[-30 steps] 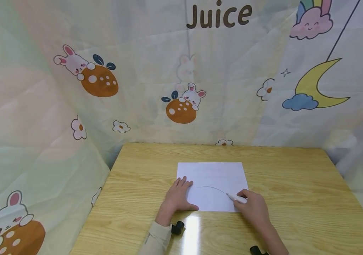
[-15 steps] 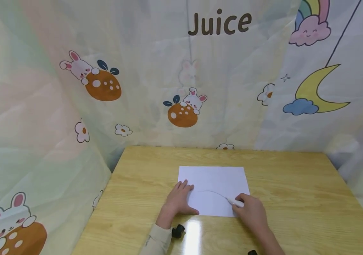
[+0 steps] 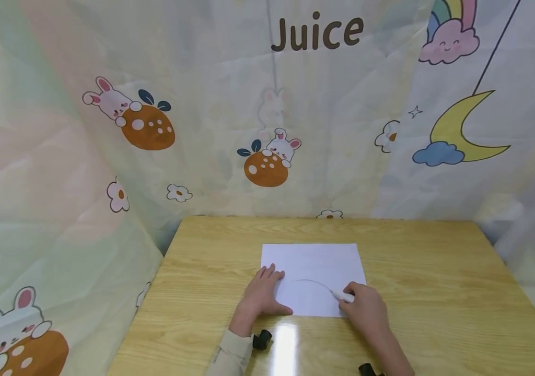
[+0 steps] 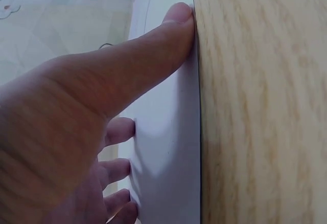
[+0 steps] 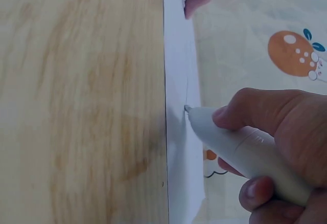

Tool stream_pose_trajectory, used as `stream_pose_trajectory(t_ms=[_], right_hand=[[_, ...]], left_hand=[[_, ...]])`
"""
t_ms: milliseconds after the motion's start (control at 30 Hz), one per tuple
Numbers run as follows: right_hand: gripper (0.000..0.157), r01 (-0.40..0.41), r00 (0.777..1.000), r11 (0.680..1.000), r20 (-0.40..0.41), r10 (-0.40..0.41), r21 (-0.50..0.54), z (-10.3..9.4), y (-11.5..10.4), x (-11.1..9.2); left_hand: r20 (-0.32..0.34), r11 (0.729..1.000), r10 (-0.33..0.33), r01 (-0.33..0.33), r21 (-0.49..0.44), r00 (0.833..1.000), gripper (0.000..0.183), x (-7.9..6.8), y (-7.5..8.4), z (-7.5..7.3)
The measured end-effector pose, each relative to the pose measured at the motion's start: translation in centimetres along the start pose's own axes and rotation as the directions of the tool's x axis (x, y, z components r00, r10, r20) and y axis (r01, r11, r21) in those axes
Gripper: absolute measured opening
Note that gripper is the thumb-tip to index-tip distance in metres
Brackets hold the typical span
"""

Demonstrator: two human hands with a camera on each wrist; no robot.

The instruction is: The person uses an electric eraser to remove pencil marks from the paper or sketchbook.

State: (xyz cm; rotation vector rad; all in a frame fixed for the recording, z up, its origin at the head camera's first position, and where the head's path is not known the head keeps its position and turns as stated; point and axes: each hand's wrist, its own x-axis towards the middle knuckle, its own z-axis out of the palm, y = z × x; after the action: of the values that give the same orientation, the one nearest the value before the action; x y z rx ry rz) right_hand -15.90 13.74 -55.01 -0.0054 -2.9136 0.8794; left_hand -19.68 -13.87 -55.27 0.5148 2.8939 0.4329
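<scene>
A white sheet of paper (image 3: pixel 314 261) lies flat on the wooden table (image 3: pixel 437 292). My left hand (image 3: pixel 263 293) rests on its left side, fingers spread; in the left wrist view the thumb (image 4: pixel 153 50) presses near the paper's edge. My right hand (image 3: pixel 367 309) grips a white marker (image 3: pixel 342 296) over the right half of the sheet. In the right wrist view the tip of the marker (image 5: pixel 214 132) is right at the paper. A thin curved line (image 3: pixel 307 281) arches from near the left hand to the marker's tip.
Patterned cloth (image 3: pixel 216 104) with bunnies, fruit and a moon hangs behind the table and along its sides. A black wrist device (image 3: pixel 262 339) sits by the left sleeve (image 3: pixel 232 352), another (image 3: pixel 367 369) by the right wrist.
My right hand has shifted slightly left and down the sheet with the marker, its tip bending the line's right end lower. My left hand has stayed in place on the paper.
</scene>
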Motion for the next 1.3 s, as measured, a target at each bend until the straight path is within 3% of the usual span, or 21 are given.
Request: stream_pose_trajectory(t_ms=[267,1300], right_hand=[[0.015,0.011,1.0,1.0,-0.011,-0.011,-0.008,-0.4,-1.0,0.6],[0.014,0.022,0.998,0.998,-0.058,-0.025,-0.057,0.0,-1.7,0.2]], left_hand=[[-0.027,1.0,0.014,-0.014,0.008,1.0,0.101,0.3,-0.3,-0.2],[0.013,1.0,0.0,-0.001,0.017,1.0,0.102,0.9,-0.1,-0.2]])
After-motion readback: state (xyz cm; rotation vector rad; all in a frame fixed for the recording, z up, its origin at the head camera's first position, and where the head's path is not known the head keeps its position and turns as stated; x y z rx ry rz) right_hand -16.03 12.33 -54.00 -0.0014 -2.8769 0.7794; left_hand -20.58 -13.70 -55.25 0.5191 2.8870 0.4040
